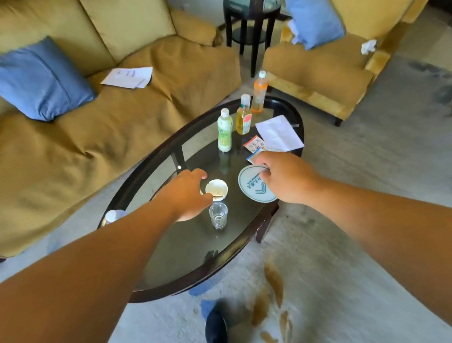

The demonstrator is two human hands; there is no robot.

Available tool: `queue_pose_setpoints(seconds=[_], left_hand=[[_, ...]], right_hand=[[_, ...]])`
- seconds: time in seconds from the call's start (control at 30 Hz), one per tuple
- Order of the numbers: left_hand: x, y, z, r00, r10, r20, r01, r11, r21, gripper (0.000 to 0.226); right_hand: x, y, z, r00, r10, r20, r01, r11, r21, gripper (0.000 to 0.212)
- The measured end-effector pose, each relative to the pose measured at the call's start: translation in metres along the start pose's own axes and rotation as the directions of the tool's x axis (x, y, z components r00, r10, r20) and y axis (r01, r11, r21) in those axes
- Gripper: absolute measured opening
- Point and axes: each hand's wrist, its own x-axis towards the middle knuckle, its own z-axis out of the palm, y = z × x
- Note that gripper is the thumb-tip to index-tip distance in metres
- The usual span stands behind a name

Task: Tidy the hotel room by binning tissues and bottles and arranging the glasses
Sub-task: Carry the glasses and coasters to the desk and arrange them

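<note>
Pinching coaster (252, 191) rim with right hand (287, 178), right of glass (218, 215), presumably to seat glass there. Left of glass, left hand (186, 194) curled; grip undeterminable. Beyond glass, bottles (225, 130) unbinned.

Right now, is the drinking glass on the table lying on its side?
No, the glass stands upright on the table beside the left hand; the right hand pinches the round coaster.

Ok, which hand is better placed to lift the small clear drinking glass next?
Probably left. The left hand hovers right beside the small clear drinking glass with nothing visibly held, while the right hand pinches the round white coaster with the green logo, farther from the glass.
</note>
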Motion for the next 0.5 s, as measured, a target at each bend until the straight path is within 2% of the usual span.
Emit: queue_pose_setpoints(seconds=[0.1,0.27,0.5], left_hand=[[0.03,-0.018,0.012,0.999,-0.007,0.044,0.008,1.0,-0.018,0.062],[0.066,-0.041,0.047,0.993,-0.018,0.118,0.029,0.995,-0.095,0.069],[0.098,-0.066,0.113,0.977,-0.057,0.205,0.093,0.981,-0.172,0.082]], right_hand=[[0.023,0.005,0.021,0.999,0.031,0.031,-0.032,0.999,0.016,0.008],[0.049,0.023,0.059,0.992,0.071,0.102,-0.073,0.997,0.018,0.011],[0.07,0.058,0.12,0.985,0.077,0.157,-0.084,0.996,0.041,0.004]])
